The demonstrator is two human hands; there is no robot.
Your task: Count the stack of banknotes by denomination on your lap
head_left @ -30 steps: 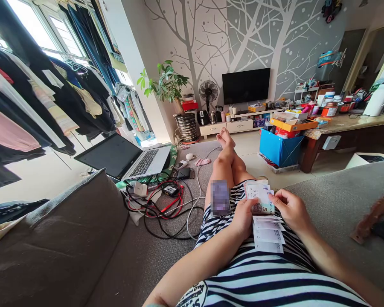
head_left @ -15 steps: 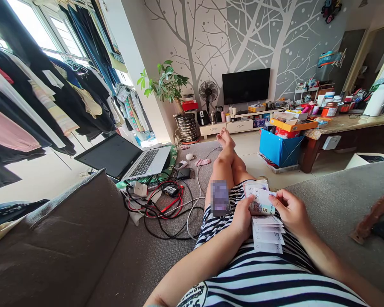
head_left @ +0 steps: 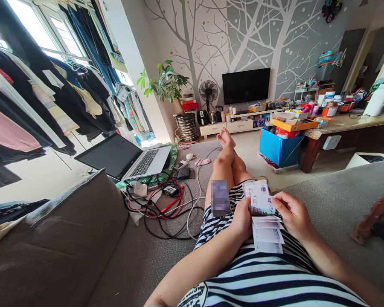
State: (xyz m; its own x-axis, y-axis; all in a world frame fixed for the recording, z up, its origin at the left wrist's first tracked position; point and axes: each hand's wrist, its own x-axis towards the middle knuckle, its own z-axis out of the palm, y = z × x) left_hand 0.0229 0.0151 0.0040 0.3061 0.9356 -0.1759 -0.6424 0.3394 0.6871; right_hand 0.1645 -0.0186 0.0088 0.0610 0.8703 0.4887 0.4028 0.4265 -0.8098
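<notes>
An open laptop (head_left: 128,158) sits beside tangled cables (head_left: 166,202), with a television (head_left: 246,85) opposite.

Landmark: the sofa (head_left: 83,238). On it, lying lengthwise, legs (head_left: 225,164) stretched toward its far end. On the lap, a phone (head_left: 220,198); just right of that, banknotes (head_left: 259,198) between left hand (head_left: 241,217) and right hand (head_left: 292,213), more notes (head_left: 268,236) fanned on the lap beneath. Left of the legs on the seat, a tangle of cables (head_left: 166,204); beyond the tangle, a laptop (head_left: 128,157). Left of the sofa, hanging clothes (head_left: 35,98). Past its far end, a potted plant (head_left: 168,85), a fan (head_left: 208,91) and a television (head_left: 246,85) against the wall. Right of the sofa, a box (head_left: 280,149) beside a cluttered table (head_left: 342,123).
</notes>
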